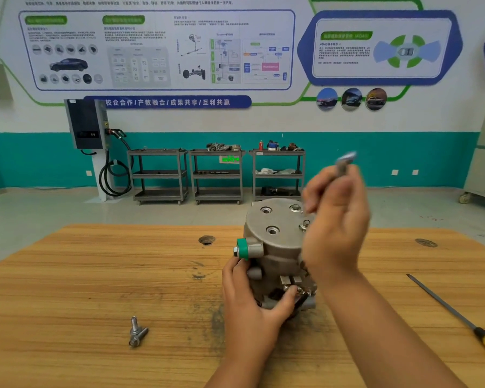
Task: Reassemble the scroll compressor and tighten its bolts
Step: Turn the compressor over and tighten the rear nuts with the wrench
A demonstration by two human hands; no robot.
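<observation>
I find open board across the left of the light-brown wooden worktable, broken only by two loose silver flanged bolts lying crossed near the front edge and a round hole farther back. The grey cast-metal compressor stands upright right of centre and blocks the middle. The left hand grips its lower body, closing the near side. The right hand, raised beside the compressor and pinching a motion-blurred silver bolt, screens the top plate's right edge; the plate's left half lies exposed from above. On the right, a long yellow-handled screwdriver lies diagonally, well apart from the compressor.
</observation>
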